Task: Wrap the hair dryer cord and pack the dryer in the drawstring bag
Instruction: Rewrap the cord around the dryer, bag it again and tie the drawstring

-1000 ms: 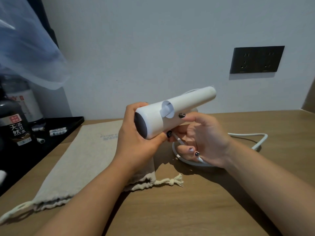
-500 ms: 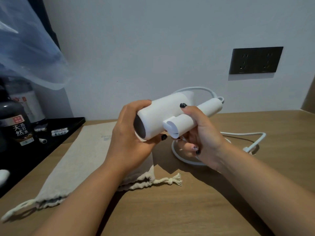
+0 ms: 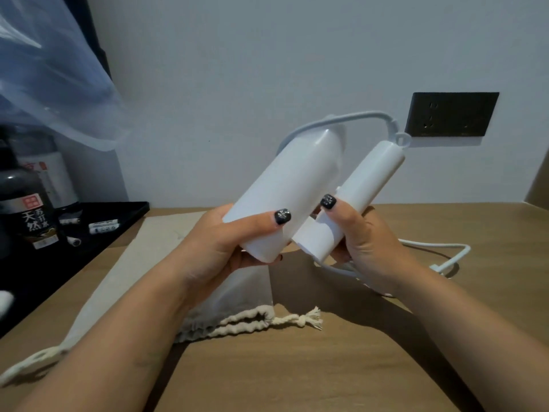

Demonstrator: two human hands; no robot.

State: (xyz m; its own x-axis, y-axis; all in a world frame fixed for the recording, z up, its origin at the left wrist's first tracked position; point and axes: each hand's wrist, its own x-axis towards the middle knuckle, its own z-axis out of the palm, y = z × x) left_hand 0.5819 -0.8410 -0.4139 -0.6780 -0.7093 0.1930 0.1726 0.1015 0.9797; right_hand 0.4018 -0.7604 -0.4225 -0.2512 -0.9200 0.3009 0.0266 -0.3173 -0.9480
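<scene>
Tray: a black tray (image 3: 98,233) sits at the left edge of the wooden table (image 3: 326,367), carrying a dark bottle (image 3: 28,212) with a printed label and some small white items.
Plastic: a sheet of clear plastic film (image 3: 53,72) hangs over the upper left corner.
Bag: the beige drawstring bag (image 3: 142,263) lies flat on the table under the left forearm, its gathered mouth and knotted cord end toward the camera.
Outlet: a dark wall socket plate (image 3: 451,114) is on the wall at right.
Dryer: the white hair dryer (image 3: 291,188) is held above the table, handle folded alongside the barrel.
Cord: the white cord (image 3: 341,120) arches from the handle's end behind the barrel; more lies on the table at right.
Left hand (image 3: 225,245): curled round the barrel's near end, thumb on top.
Right hand (image 3: 365,242): wrapped round the handle's hinge end, thumb pressed on it.
</scene>
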